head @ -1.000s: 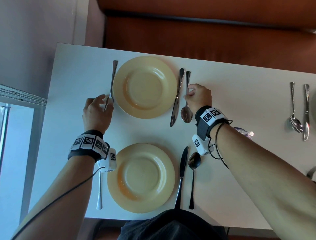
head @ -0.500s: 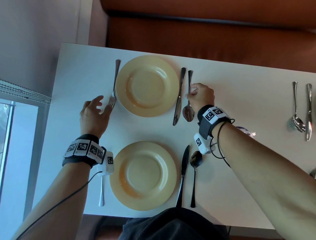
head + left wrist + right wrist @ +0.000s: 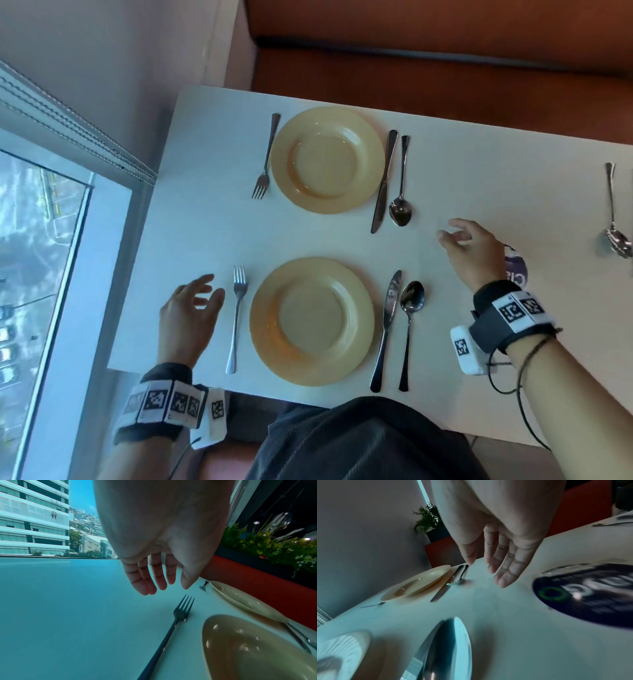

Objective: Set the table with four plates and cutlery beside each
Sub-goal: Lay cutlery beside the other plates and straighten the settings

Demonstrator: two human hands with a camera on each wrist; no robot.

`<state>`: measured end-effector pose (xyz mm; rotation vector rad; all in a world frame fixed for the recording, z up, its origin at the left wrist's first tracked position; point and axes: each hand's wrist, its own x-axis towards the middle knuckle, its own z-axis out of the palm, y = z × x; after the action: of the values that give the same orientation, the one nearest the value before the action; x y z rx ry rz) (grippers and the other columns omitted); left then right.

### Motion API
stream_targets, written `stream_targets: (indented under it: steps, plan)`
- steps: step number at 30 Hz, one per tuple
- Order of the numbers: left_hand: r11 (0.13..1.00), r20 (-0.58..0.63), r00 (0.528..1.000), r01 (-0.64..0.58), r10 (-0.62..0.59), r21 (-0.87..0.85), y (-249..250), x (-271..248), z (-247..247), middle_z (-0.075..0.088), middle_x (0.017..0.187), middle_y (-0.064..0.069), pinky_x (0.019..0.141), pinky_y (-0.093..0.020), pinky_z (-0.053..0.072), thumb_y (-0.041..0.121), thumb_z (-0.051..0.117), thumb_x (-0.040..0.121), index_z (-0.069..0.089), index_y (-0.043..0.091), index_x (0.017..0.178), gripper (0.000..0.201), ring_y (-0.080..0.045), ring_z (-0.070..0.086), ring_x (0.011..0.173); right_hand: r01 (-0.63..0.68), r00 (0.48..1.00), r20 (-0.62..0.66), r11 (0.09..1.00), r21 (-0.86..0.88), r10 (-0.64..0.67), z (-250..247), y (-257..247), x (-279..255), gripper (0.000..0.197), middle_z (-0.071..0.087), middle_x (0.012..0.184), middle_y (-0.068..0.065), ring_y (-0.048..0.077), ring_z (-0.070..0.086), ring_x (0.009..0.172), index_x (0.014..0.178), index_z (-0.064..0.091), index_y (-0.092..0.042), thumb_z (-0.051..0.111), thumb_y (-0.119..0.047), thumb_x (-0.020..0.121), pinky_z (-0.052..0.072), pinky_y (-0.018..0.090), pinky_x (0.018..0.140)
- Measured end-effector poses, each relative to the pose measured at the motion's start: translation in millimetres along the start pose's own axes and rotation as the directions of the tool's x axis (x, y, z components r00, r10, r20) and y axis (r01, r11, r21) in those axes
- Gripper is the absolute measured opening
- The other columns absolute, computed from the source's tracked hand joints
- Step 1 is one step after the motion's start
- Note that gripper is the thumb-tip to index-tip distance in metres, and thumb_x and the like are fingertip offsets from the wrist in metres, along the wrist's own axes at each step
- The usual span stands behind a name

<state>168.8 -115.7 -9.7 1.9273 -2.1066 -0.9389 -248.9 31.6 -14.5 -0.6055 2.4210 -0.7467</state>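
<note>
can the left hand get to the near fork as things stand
Probably yes. The left hand is open, holds nothing and hovers just left of the near fork, with only bare table between them. The near plate lies on the fork's other side.

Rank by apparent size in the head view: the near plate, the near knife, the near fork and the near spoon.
1. Near plate, clearly largest.
2. Near knife, longest cutlery piece.
3. Near spoon and near fork: almost alike in length, too close to rank.

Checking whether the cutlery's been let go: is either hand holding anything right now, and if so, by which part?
Nothing is held. The left hand hangs open beside the near fork, and the right hand is open above the table, apart from the far spoon.
</note>
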Motion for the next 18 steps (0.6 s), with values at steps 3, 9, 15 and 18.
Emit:
stream_targets:
  steps: [3, 9, 15, 18]
  plan:
    - [0.996, 0.026, 0.995, 0.091, -0.091, 0.02, -21.9, -30.3, 11.8, 0.069, 0.111, -0.007, 0.082, -0.031, 0.05, 0.028, 0.066, 0.089, 0.067, 0.019, 0.12, 0.032, -0.019, 0.067, 0.085, -0.047, 0.998, 0.045, 0.999, 0.025, 0.046, -5.2, 34.5, -41.0, 0.034, 0.064, 0.092, -0.003, 0.026, 0.064, 0.092, 0.122, 0.062, -0.018, 0.065, -0.031, 0.091, 0.051, 0.04, 0.084]
    - [0.985, 0.036, 0.986, 0.162, -0.165, 0.057, -38.7, -70.1, 28.9, 0.067, 0.112, -0.003, 0.085, -0.033, 0.049, 0.028, 0.064, 0.087, 0.066, 0.021, 0.121, 0.034, -0.02, 0.066, 0.088, -0.083, 0.987, 0.137, 0.996, -0.017, 0.084, -7.8, 88.8, -124.1, 0.031, 0.064, 0.093, -0.002, 0.022, 0.063, 0.089, 0.12, 0.064, -0.016, 0.065, -0.028, 0.091, 0.051, 0.039, 0.088]
    - [0.99, 0.015, 0.992, 0.12, -0.121, 0.077, -42.9, -94.1, 41.3, 0.064, 0.11, -0.003, 0.089, -0.037, 0.051, 0.027, 0.066, 0.086, 0.065, 0.022, 0.122, 0.036, -0.024, 0.065, 0.092, -0.129, 0.969, 0.21, 0.991, -0.033, 0.133, -4.9, 139.3, -193.0, 0.019, 0.067, 0.098, -0.001, 0.019, 0.063, 0.092, 0.109, 0.067, -0.02, 0.065, -0.027, 0.091, 0.048, 0.033, 0.085]
    - [0.99, 0.015, 0.995, 0.093, -0.095, 0.106, -41.7, -103.5, 46.1, 0.063, 0.112, -0.004, 0.087, -0.035, 0.047, 0.026, 0.065, 0.087, 0.062, 0.022, 0.125, 0.038, -0.025, 0.063, 0.097, -0.182, 0.94, 0.282, 0.982, -0.057, 0.19, -3.7, 169.3, -227.6, 0.007, 0.069, 0.096, -0.004, 0.019, 0.065, 0.089, 0.095, 0.069, -0.027, 0.065, -0.025, 0.09, 0.055, 0.039, 0.086]
